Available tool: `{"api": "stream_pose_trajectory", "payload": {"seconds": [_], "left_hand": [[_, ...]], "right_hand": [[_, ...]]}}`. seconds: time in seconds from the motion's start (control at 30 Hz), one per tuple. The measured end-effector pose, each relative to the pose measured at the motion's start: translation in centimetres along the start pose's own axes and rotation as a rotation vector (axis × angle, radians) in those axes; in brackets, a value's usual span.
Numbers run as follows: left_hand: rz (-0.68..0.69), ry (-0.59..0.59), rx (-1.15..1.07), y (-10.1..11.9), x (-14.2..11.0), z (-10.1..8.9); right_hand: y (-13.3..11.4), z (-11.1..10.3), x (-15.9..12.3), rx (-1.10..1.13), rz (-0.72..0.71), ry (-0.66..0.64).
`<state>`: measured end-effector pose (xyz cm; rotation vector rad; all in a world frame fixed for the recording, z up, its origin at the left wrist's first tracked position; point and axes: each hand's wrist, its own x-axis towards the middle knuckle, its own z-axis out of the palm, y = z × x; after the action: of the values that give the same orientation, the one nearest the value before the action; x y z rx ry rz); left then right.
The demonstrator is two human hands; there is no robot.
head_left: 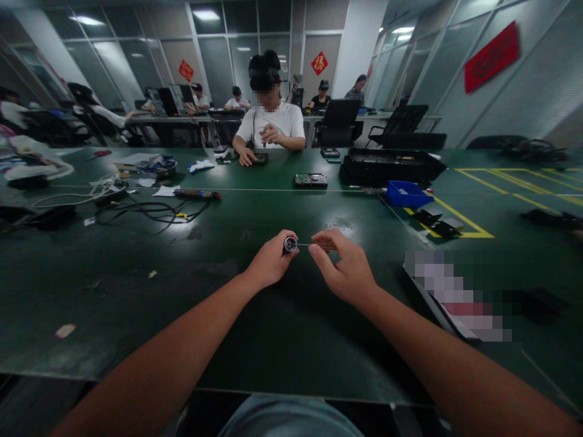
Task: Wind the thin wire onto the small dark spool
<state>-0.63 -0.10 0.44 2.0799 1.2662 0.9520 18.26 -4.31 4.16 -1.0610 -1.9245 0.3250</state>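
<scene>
My left hand (272, 258) is closed around a dark cylinder (289, 244) whose round, silver-rimmed end faces me. From that end a thin metal rod (303, 244) runs across to my right hand (348, 267). The fingers there are bent around a slim brownish piece (325, 244), partly hidden, in line with the rod; its kind is unclear. Both hands are just above the green table (273, 340), near its middle. Whether the rod goes into the cylinder or only touches it, I cannot tell.
A hard drive (310, 180) lies ahead, with a black tray (394, 165) and blue bin (409, 194) to its right. Cables (155, 209) and a pen-like tool (197, 194) lie left. A co-worker (268, 124) sits opposite. A blurred sheet (455, 297) is at right.
</scene>
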Motion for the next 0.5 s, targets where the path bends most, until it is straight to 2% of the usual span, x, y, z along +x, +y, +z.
{"api": "stream_pose_trajectory", "payload": {"seconds": [0.23, 0.33, 0.5], "left_hand": [[-0.035, -0.020, -0.021, 0.3, -0.1, -0.1], [-0.041, -0.015, -0.037, 0.3, -0.1, -0.1], [-0.039, -0.027, -0.035, 0.4, -0.1, -0.2]], "right_hand": [[-0.1, 0.2, -0.4, 0.057, 0.057, 0.048], [0.2, 0.6, -0.4, 0.223, 0.095, 0.109], [1.4, 1.1, 0.6, 0.570, 0.302, 0.230]]}}
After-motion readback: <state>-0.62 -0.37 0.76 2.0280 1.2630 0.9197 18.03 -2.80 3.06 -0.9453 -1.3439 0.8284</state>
